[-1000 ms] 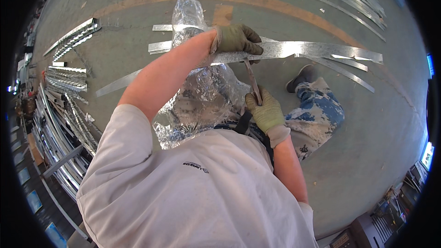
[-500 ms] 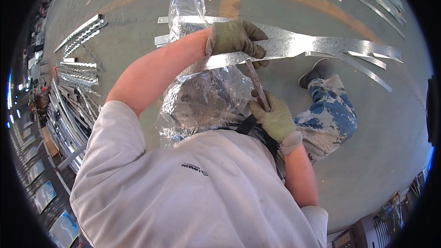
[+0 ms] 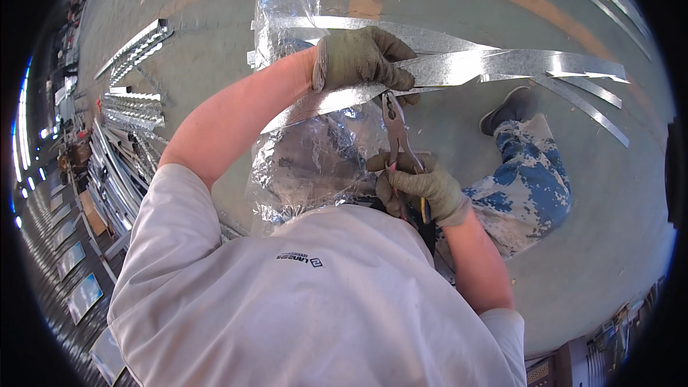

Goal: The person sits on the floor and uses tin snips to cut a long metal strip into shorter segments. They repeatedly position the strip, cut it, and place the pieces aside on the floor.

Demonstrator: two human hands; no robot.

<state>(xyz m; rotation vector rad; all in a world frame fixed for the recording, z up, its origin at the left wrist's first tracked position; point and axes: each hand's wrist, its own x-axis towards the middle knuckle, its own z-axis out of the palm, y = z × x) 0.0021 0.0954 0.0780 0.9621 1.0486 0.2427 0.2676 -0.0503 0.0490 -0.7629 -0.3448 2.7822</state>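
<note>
My gloved left hand (image 3: 364,59) is closed round a flat, shiny metal strip (image 3: 459,69) that runs across in front of me, its fingers curled over the edges. More long metal strips (image 3: 584,89) lie with it, fanning out toward the right. My gloved right hand (image 3: 424,188) grips the handles of a pair of combination pliers (image 3: 395,120) below the strip. The jaws point up and meet the strip's near edge beside my left fingers; whether they bite the metal I cannot tell. Crumpled clear plastic film (image 3: 315,158) covers my left leg under the strips.
My right leg in camouflage trousers (image 3: 527,179) stretches to the right, ending in a dark shoe (image 3: 507,109). Perforated metal profiles (image 3: 132,111) and long metal bars (image 3: 107,165) lie on the floor at left. More long strips (image 3: 609,0) lie at the far right.
The pliers have turned in my right hand, so their flat side and both handles now show. My right hand has moved slightly down. The left hand keeps its hold on the strip.
</note>
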